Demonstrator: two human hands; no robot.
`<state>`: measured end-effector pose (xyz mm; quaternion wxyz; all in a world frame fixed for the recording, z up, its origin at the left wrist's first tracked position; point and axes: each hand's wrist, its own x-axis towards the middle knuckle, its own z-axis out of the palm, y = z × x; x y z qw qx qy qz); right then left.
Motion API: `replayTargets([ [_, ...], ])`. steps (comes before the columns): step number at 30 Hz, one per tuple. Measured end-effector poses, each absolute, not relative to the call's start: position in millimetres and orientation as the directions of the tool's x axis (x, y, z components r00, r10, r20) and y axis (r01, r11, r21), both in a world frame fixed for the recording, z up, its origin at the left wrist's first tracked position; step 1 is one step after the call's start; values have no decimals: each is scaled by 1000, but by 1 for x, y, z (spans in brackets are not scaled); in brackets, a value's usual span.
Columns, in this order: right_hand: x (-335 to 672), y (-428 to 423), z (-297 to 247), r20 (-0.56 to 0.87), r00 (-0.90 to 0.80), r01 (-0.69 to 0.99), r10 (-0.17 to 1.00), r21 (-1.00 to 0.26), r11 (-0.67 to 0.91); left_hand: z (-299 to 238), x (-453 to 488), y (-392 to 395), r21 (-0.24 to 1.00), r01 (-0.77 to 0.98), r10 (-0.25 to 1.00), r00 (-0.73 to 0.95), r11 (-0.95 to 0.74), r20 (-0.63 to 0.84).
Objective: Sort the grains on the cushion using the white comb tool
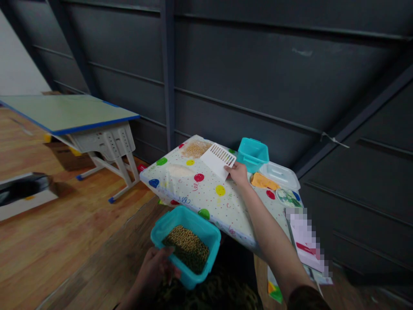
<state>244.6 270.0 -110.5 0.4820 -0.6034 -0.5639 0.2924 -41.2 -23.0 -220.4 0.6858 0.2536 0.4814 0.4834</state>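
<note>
My left hand (156, 263) grips the near-left rim of a teal plastic container (203, 228), which it holds in front of the table's near edge. Inside are tan round beans (183, 237) beside small dark green beans (192, 259). Over the table, my right hand (239, 173) is closed on a white slotted scoop (213, 163), its slots pointing away from me. Just beyond the scoop lies a patch of tan beans or grains (195, 149). Closer to me is a pale patch of grains (179, 171).
A second teal container (253, 150) stands at the table's back, beside a clear lid (284, 175), an orange cloth (264, 181) and a round clear dish (288, 197). The balloon-print tablecloth (209, 202) covers the table. A dark wall rises behind; another table (71, 113) stands left.
</note>
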Motion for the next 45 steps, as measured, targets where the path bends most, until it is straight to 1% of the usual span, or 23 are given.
replayTargets([
  [4, 264, 265, -96, 146, 186, 312, 972, -947, 82, -224, -39, -22, 821, -421, 912, 40, 386, -409],
  [6, 274, 261, -89, 180, 209, 295, 961, -949, 114, -226, -39, -21, 823, -418, 912, 31, 384, -410],
  [8, 281, 258, -83, 263, 237, 361, 935, -918, 167, -228, -39, -21, 825, -417, 912, 23, 381, -410],
  [10, 285, 255, -80, 361, 252, 512, 898, -837, 193, -229, -39, -21, 824, -417, 910, 24, 384, -413],
  [11, 285, 253, -79, 404, 247, 603, 881, -776, 186, -230, -39, -21, 823, -419, 910, 22, 384, -413],
  [13, 281, 248, -78, 455, 229, 770, 861, -626, 125, -231, -39, -21, 823, -414, 910, 32, 389, -414],
  [15, 274, 243, -78, 449, 214, 881, 867, -473, 27, -233, -40, -21, 827, -410, 912, 27, 384, -410],
  [17, 265, 237, -79, 405, 208, 936, 890, -347, -61, -234, -41, -21, 833, -400, 914, 37, 383, -403],
  [19, 256, 233, -79, 351, 196, 959, 916, -265, -104, -234, -42, -20, 836, -395, 917, 42, 380, -397],
  [21, 249, 230, -78, 314, 177, 970, 933, -219, -111, -233, -42, -20, 836, -396, 917, 49, 381, -395],
  [25, 238, 224, -79, 304, 150, 978, 941, -188, -95, -227, -41, -20, 833, -390, 914, 61, 392, -402],
  [33, 226, 213, -82, 356, 130, 981, 925, -183, -68, -222, -39, -22, 828, -405, 910, 25, 388, -414],
  [38, 225, 212, -81, 354, 144, 973, 924, -219, -67, -219, -39, -23, 823, -420, 914, 45, 384, -403],
  [41, 226, 212, -82, 362, 127, 969, 924, -245, -37, -219, -38, -24, 815, -446, 916, 28, 370, -401],
  [45, 230, 215, -84, 407, 116, 952, 906, -306, 16, -220, -39, -24, 810, -449, 913, 29, 376, -408],
])
